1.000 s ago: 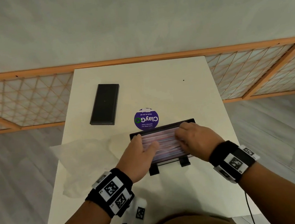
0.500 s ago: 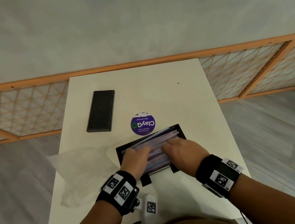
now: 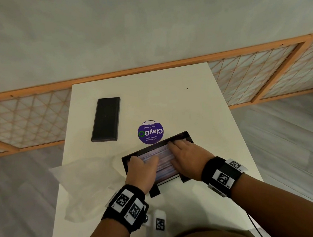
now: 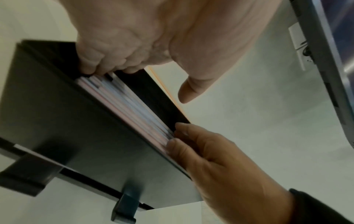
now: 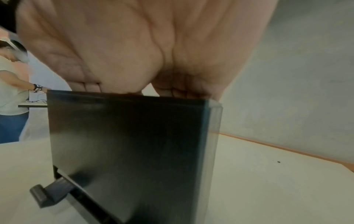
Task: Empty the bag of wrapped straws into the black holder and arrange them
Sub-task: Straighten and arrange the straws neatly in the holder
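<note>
While hands [image 3: 165, 162] flank them, straws [image 3: 161, 156] — seemingly flat — fill holder [image 3: 181, 135]

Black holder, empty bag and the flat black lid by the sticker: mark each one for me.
black holder [image 3: 179, 135]: head view, far rim.
empty bag [image 3: 85, 184]: head view, middle of the crumpled clear plastic.
black lid [image 3: 106, 119]: head view, centre of its top face.

The head camera looked steeply down from above at the white table [image 3: 168, 97] and both wrists. The left wrist camera sat low and very near, looking up along the black holder [image 4: 63, 121]. The right wrist camera faced the same holder's side wall, close, from table height.
</note>
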Demonstrator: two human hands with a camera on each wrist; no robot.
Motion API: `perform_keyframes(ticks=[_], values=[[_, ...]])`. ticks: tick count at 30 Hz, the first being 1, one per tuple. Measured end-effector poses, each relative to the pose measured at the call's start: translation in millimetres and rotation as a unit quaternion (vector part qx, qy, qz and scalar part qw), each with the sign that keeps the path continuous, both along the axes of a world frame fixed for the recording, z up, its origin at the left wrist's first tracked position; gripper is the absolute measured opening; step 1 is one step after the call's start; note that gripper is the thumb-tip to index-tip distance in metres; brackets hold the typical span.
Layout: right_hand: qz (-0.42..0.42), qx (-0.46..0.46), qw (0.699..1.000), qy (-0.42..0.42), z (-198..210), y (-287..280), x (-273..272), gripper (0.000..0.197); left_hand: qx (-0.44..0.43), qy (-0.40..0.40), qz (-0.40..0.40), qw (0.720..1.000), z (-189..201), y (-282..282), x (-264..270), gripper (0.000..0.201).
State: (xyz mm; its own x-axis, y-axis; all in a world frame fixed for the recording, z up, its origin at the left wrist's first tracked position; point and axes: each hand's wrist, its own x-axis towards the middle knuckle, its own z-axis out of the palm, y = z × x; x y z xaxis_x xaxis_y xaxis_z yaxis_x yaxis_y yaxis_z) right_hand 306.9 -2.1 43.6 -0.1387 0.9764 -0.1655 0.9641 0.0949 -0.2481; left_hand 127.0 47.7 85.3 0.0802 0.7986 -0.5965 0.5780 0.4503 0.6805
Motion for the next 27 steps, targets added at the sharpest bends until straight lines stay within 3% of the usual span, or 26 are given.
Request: perform_keyframes(ticks=[3, 7, 12, 16, 22, 24, 27], values=[[-0.031, -0.045, 0.998, 0.024, 1.8, -1.3, -2.1, 0.052, -0.012, -0.001, 0.014, 1.000, -9.3, 0.5, 3.1, 0.045], [-0.030, -0.020, 0.998, 0.047, 0.2, 2.5, 3.4, 0.043, -0.014, 0.015, 0.020, 1.000, -18.7, 4.7, 1.1, 0.065], [-0.003, -0.025, 0.998, 0.059, -4.4, 5.2, 4.8, 0.058, -0.003, 0.063, 0.008, 0.998, -21.8, 0.5, 4.0, 0.066], [-0.025, -0.091, 0.994, 0.050, -1.0, 8.2, 0.1, 0.069, 0.009, 0.081, 0.002, 0.997, -27.6, 1.2, 7.1, 0.069], [-0.035, -0.114, 0.987, 0.107, 7.9, 9.3, 4.2, 0.048, -0.001, 0.063, -0.011, 0.998, -33.3, 15.4, 2.4, 0.058], [-0.022, -0.084, 0.990, 0.115, 8.8, 6.1, 8.1, 0.044, 0.001, 0.043, -0.023, 0.999, -34.6, 19.3, -2.6, 0.051], [0.005, 0.016, 0.998, 0.056, 6.2, -1.1, 11.4, 0.020, 0.001, 0.020, -0.033, 0.999, -34.8, 23.5, -9.0, 0.050]])
